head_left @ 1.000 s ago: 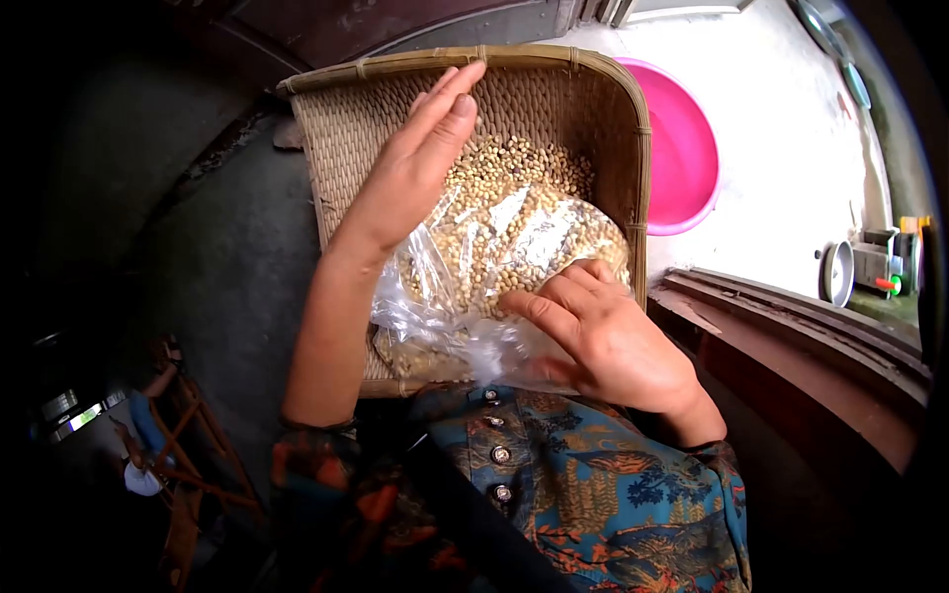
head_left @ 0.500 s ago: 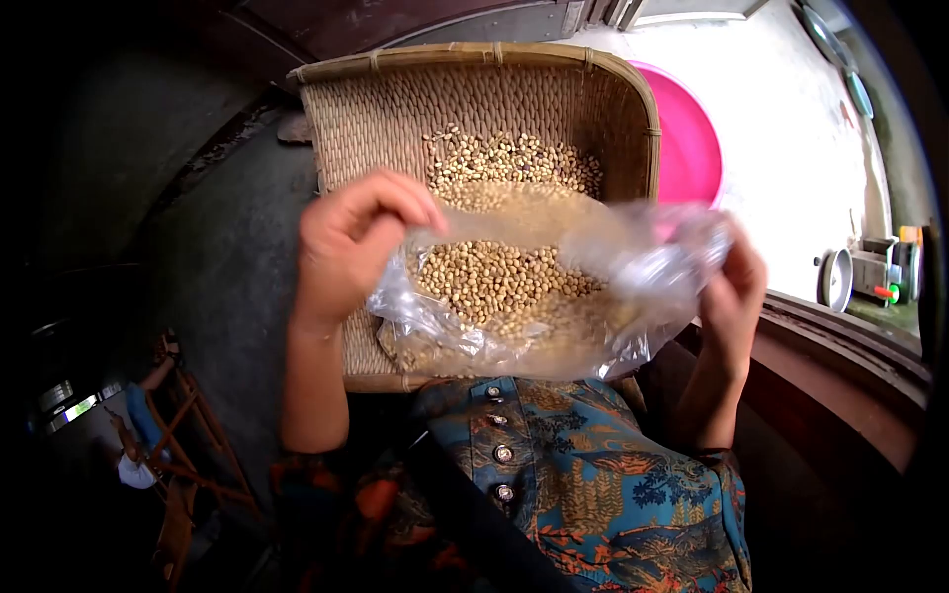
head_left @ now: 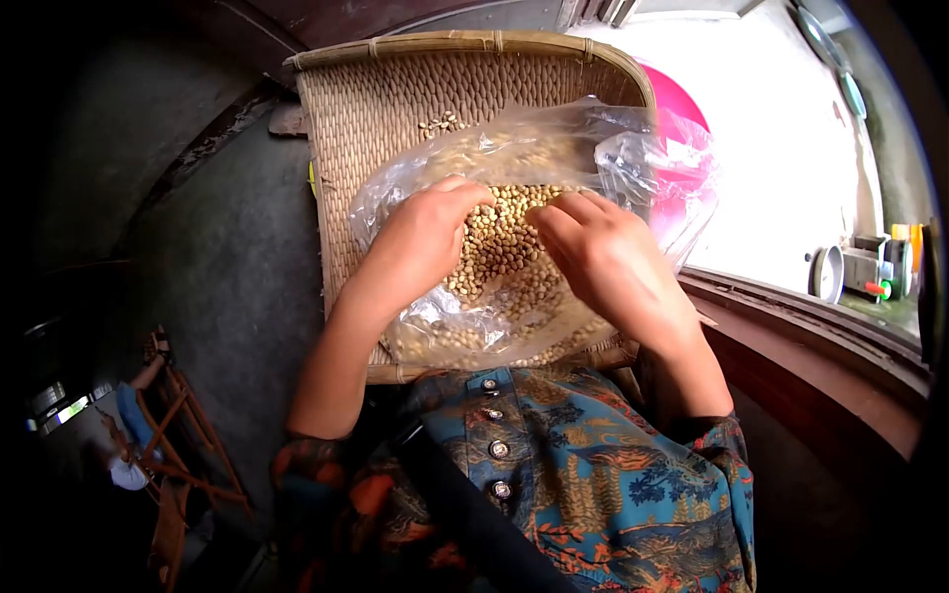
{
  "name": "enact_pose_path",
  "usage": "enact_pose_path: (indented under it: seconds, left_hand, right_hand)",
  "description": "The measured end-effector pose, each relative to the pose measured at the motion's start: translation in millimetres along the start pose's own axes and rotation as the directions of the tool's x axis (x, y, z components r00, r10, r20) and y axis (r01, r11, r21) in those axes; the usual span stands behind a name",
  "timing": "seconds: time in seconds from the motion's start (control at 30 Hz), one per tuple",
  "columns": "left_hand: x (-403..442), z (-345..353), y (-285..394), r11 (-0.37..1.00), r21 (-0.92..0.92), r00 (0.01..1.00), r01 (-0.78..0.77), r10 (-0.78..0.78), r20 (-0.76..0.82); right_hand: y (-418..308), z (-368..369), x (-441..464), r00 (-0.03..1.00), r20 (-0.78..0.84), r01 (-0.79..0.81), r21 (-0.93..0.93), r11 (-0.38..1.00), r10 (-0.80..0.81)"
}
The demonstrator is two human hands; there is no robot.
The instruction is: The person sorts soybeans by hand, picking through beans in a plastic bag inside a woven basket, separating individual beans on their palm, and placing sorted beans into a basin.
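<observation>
A clear plastic bag [head_left: 563,148] lies spread over the woven basket [head_left: 376,104], its mouth open toward me. Tan beans [head_left: 502,242] show through the opening between my hands, and more are visible through the plastic. My left hand [head_left: 420,232] is at the left side of the opening, fingers curled and pinching the bag's edge. On the opposite side, my right hand [head_left: 598,247] has its fingers bent down onto the bag's edge too, close above the beans. Both sets of fingertips are partly hidden.
A bright pink round basin [head_left: 682,109] stands behind the basket's right side. To the right run a wooden door sill [head_left: 801,346] and a pale floor beyond it, with a metal pan [head_left: 828,274]. A wooden folding frame [head_left: 188,425] stands at lower left.
My hands have come closer together and inward over the beans. The bag, formerly stretched wide between them, now lies spread farther back, covering most of the beans at the rear.
</observation>
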State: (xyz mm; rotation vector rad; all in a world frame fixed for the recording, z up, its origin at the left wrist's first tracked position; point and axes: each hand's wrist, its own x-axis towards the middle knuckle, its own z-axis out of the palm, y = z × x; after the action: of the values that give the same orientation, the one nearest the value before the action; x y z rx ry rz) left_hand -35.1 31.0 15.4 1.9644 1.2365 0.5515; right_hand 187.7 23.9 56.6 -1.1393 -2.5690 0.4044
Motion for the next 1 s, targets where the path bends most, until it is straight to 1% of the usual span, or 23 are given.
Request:
enact_pose_path:
  seconds: [0.03, 0.07, 0.13, 0.17, 0.27, 0.3, 0.37, 0.47, 0.5, 0.53, 0.57, 0.6, 0.63, 0.7, 0.73, 0.77, 0.8, 0.83, 0.87, 0.9, 0.93, 0.97, 1.0]
  left_hand:
    - [2, 6, -5, 0.994, 0.107, 0.998, 0.027, -0.02, -0.062]
    - [4, 10, -13, 0.983, 0.179, 0.996, 0.043, -0.029, -0.084]
    - [9, 13, -25, 0.945, 0.318, 0.991, 0.084, -0.045, -0.126]
    - [9, 14, -28, 0.934, 0.351, 0.993, 0.072, -0.032, -0.118]
    - [17, 15, -22, 0.959, 0.274, 0.996, 0.072, -0.052, -0.079]
    - [19, 20, -23, 0.95, 0.308, 0.993, 0.06, -0.026, -0.112]
    - [24, 32, -25, 0.926, 0.375, 0.984, 0.039, 0.029, -0.174]
    - [26, 48, -13, 0.877, 0.454, 0.97, 0.155, -0.049, -0.237]
    - [23, 53, -12, 0.866, 0.488, 0.963, 0.112, 0.027, -0.269]
    - [17, 58, -9, 0.872, 0.48, 0.969, 0.099, 0.025, -0.244]
    - [9, 61, -3, 0.877, 0.472, 0.976, 0.086, 0.022, -0.218]
    - [0, 63, 2, 0.883, 0.463, 0.982, 0.07, 0.021, -0.189]
    - [-7, 66, 2, 0.886, 0.464, 0.988, 0.028, 0.045, -0.147]
    - [-18, 67, 5, 0.854, 0.516, 0.979, -0.069, 0.158, -0.13]
    - [-20, 67, 6, 0.832, 0.542, 0.969, -0.116, 0.214, -0.121]
    - [-20, 66, 6, 0.863, 0.495, 0.966, -0.1, 0.204, -0.16]
    - [-18, 67, 6, 0.891, 0.445, 0.961, -0.087, 0.193, -0.199]
    - [-16, 67, 7, 0.917, 0.393, 0.955, -0.074, 0.179, -0.237]
    - [-14, 66, 6, 0.939, 0.339, 0.948, -0.064, 0.164, -0.274]
    - [-13, 61, 4, 0.973, 0.226, 0.947, -0.036, 0.105, -0.304]
    - [-12, 56, 5, 0.998, -0.044, 0.945, 0.05, -0.062, -0.323]
    - [-12, 50, 8, 0.941, -0.314, 0.929, 0.131, -0.227, -0.293]
    - [-11, 45, 10, 0.804, -0.559, 0.902, 0.202, -0.376, -0.215]
  right_hand:
    - [7, 12, -2, 0.995, 0.072, -0.07, -0.047, 0.996, 0.073]
    - [12, 20, -4, 0.979, 0.139, -0.138, -0.098, 0.986, 0.151]
    - [10, 29, -10, 0.967, 0.213, -0.11, -0.134, 0.985, 0.137]
    - [8, 31, -13, 0.96, 0.247, -0.098, -0.152, 0.984, 0.133]
    - [-2, 20, -17, 0.964, 0.247, -0.081, -0.089, 0.993, 0.101]
    - [-2, 20, -17, 0.962, 0.252, -0.083, -0.103, 0.991, 0.107]
    - [0, 22, -18, 0.972, 0.192, -0.116, -0.114, 0.987, 0.137]
    - [4, 24, -19, 0.983, 0.077, -0.159, -0.125, 0.979, 0.169]
    - [6, 24, -18, 0.984, 0.033, -0.171, -0.126, 0.977, 0.176]
    - [6, 22, -14, 0.991, -0.096, -0.107, -0.106, 0.989, 0.097]
    - [6, 18, -9, 0.974, -0.225, -0.042, -0.093, 0.995, 0.02]
    - [4, 12, -5, 0.935, -0.352, 0.021, -0.088, 0.996, -0.051]
    - [2, 6, -6, 0.928, -0.358, 0.037, -0.179, 0.983, -0.1]
    - [0, -6, 10, 0.909, -0.382, -0.006, -0.409, 0.912, -0.166]
    - [3, -6, 18, 0.919, -0.375, -0.06, -0.436, 0.898, -0.12]
    - [5, -5, 26, 0.927, -0.368, -0.113, -0.463, 0.879, -0.075]
    - [11, -2, 32, 0.939, -0.339, -0.199, -0.412, 0.889, 0.053]
    - [19, 1, 34, 0.945, -0.294, -0.251, -0.361, 0.898, 0.145]
    - [26, 2, 34, 0.948, -0.146, -0.316, -0.338, 0.887, 0.282]
    - [31, 8, 29, 0.933, 0.005, -0.341, -0.304, 0.89, 0.359]
    - [34, 14, 24, 0.893, 0.159, -0.37, -0.274, 0.888, 0.421]
    - [31, 20, 14, 0.959, 0.009, -0.279, -0.165, 0.946, 0.284]
    - [25, 22, 2, 0.976, -0.154, -0.166, -0.073, 0.983, 0.153]
